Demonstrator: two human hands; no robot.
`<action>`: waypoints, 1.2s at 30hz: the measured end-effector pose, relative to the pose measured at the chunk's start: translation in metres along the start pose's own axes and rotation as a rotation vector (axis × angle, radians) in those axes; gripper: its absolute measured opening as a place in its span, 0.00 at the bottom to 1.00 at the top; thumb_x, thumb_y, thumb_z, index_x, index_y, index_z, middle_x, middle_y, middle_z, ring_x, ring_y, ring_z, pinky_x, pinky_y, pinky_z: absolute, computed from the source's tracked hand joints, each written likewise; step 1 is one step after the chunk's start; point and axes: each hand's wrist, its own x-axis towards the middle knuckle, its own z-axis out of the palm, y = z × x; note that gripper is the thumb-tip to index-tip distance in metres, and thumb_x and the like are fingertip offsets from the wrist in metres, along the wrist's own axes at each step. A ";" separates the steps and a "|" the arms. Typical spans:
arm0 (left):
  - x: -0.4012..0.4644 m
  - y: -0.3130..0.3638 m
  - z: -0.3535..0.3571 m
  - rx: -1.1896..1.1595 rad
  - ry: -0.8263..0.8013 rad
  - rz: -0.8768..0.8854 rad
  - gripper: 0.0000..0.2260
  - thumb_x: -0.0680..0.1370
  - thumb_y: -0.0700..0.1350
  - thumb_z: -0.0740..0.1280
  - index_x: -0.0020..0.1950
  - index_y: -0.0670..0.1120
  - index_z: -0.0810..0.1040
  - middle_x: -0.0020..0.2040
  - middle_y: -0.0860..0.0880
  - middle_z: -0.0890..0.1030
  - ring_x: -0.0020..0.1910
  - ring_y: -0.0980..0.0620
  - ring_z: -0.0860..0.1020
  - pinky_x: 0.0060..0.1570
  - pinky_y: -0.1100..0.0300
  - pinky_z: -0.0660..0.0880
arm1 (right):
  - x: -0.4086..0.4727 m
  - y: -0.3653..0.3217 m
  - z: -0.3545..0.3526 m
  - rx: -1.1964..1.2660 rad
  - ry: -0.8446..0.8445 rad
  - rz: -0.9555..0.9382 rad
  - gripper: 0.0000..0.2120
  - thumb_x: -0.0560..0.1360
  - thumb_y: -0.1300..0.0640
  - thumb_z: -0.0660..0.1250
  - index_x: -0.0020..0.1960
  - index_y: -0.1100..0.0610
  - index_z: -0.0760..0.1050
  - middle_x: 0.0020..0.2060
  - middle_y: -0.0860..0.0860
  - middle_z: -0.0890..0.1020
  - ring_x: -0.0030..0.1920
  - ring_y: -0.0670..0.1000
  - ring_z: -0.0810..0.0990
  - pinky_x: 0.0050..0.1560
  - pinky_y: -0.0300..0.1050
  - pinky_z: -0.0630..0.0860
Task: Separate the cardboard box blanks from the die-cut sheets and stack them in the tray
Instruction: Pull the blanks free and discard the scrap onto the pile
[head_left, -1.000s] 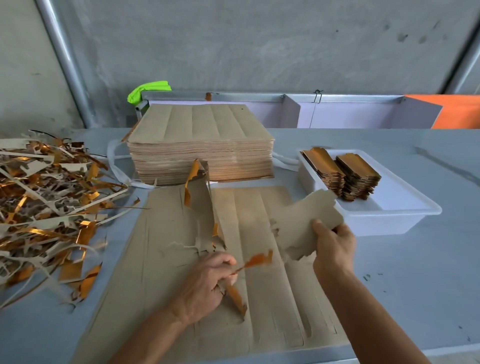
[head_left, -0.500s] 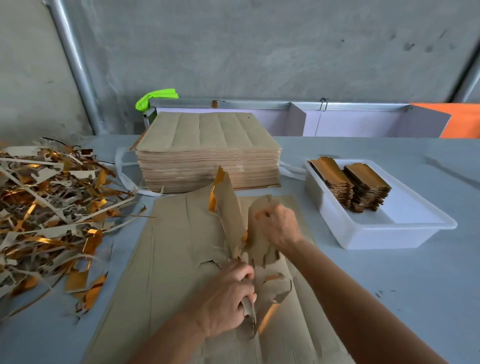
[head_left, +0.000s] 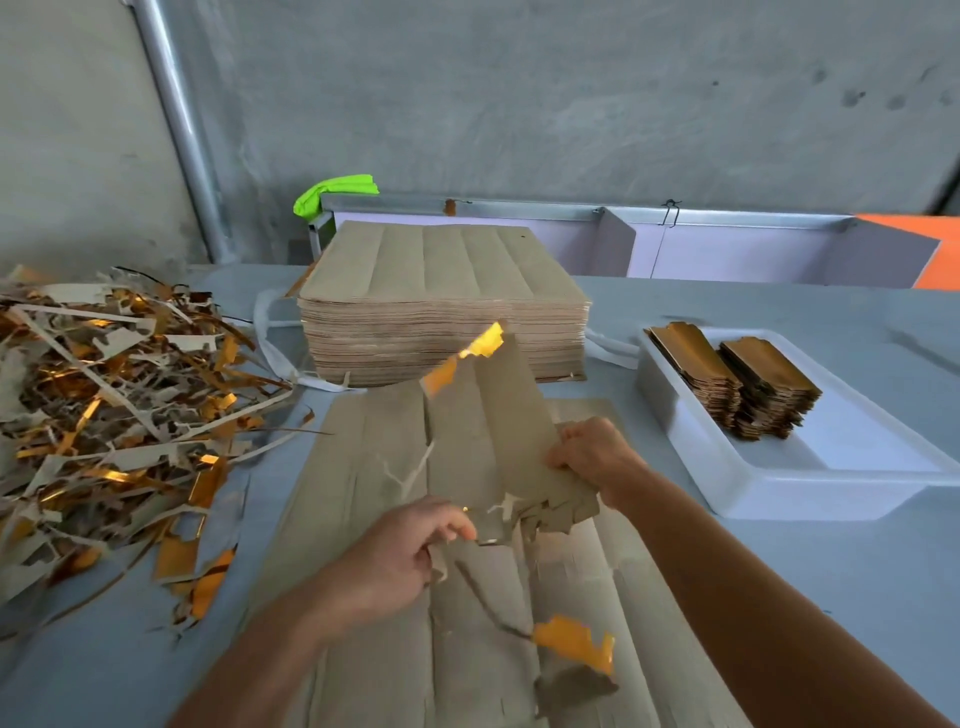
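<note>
**Both hands grip a blank lifted off the die-cut sheet**

The right hand (head_left: 592, 457) has its fingers curled round the right edge of a brown cardboard blank (head_left: 498, 441), which stands tilted above the die-cut sheet (head_left: 363, 519) lying flat on the grey table (head_left: 831, 597). The blank's upper end rises in front of the tall stack of uncut sheets (head_left: 441, 306) and shows a gold underside at its tip. The left hand (head_left: 400, 556) pinches the torn lower end of the same piece between thumb and fingers, just above the sheet. A ragged strip with a gold scrap (head_left: 571, 644) at its end hangs below the left hand, over the near part of the sheet.

To the right, well apart from the hands, a white plastic tray (head_left: 727, 493) holds two stacks of finished blanks (head_left: 737, 384), gold side up, in its far end. To the left lies a loose heap of offcut strips (head_left: 114, 415), grey and gold. A green cloth (head_left: 332, 192) sits behind the stack, on a metal rail.
</note>
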 end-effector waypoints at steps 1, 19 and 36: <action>0.001 0.000 -0.006 -0.004 -0.036 -0.006 0.27 0.68 0.23 0.53 0.55 0.47 0.78 0.54 0.56 0.75 0.57 0.59 0.74 0.57 0.68 0.69 | -0.001 0.005 -0.003 0.055 0.008 0.021 0.09 0.72 0.67 0.66 0.50 0.60 0.81 0.48 0.59 0.83 0.47 0.57 0.82 0.51 0.52 0.81; 0.028 0.049 0.051 0.373 0.055 -0.081 0.16 0.77 0.56 0.63 0.60 0.49 0.70 0.56 0.51 0.74 0.51 0.55 0.75 0.47 0.66 0.69 | -0.028 0.014 0.014 0.094 0.138 -0.165 0.04 0.70 0.66 0.64 0.39 0.63 0.78 0.36 0.53 0.79 0.35 0.50 0.76 0.33 0.43 0.76; 0.038 0.026 0.019 0.727 0.377 -0.015 0.17 0.67 0.55 0.70 0.51 0.48 0.78 0.52 0.45 0.76 0.52 0.44 0.75 0.49 0.49 0.71 | -0.030 0.020 -0.022 0.265 -0.066 -0.030 0.11 0.68 0.72 0.67 0.41 0.57 0.74 0.39 0.57 0.79 0.39 0.56 0.79 0.39 0.49 0.78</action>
